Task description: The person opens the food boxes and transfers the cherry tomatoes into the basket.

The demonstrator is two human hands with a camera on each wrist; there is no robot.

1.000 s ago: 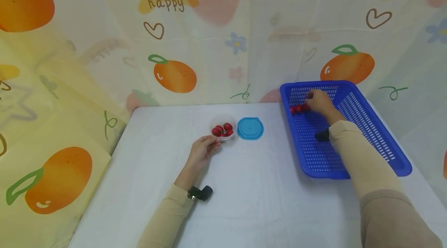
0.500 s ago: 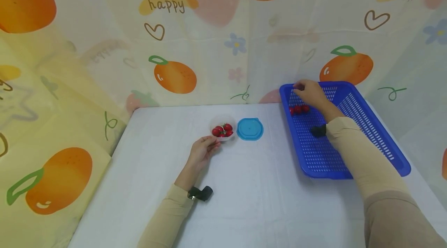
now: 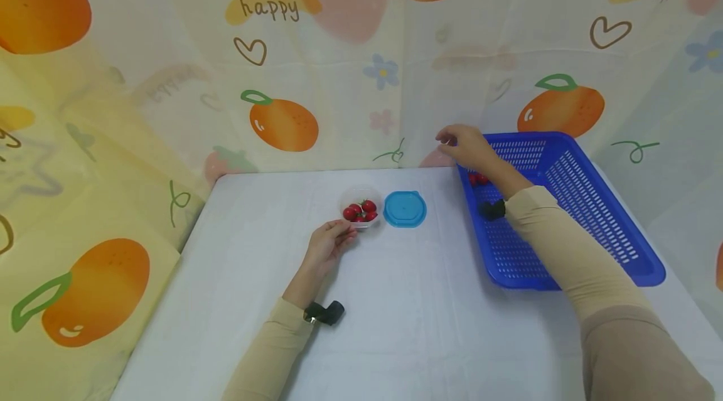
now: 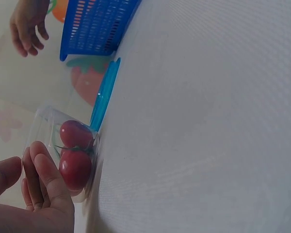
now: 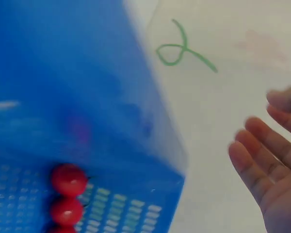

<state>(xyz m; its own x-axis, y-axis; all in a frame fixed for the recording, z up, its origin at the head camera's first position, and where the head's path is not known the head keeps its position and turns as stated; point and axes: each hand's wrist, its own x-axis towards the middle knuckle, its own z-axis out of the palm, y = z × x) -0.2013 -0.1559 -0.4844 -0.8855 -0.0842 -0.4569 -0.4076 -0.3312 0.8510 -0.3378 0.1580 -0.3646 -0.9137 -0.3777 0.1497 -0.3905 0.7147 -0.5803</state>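
Note:
A small clear plastic container (image 3: 361, 195) stands on the table with several cherry tomatoes (image 3: 359, 209) inside, some with green stems. My left hand (image 3: 329, 243) pinches its near rim between thumb and fingers. Just right of the container lies a light blue lid (image 3: 405, 209). My right hand (image 3: 465, 147) hovers over the far left corner of a blue perforated basket (image 3: 511, 266). Its fingers are loosely bent, and the right wrist view shows nothing between them. Below it, a short row of cherry tomatoes (image 5: 68, 211) sits along the basket's wall, partly hidden by the arm in the head view.
White cloth covers the table (image 3: 395, 326). A printed curtain (image 3: 350, 74) with oranges and hearts rises along the table's back edge. The basket takes up the table's right side. A small black camera (image 3: 330, 312) is strapped to the left wrist.
My right hand has come up from the tomatoes inside the basket and moved left, past the basket's far left rim. The left hand, container and lid have stayed in place.

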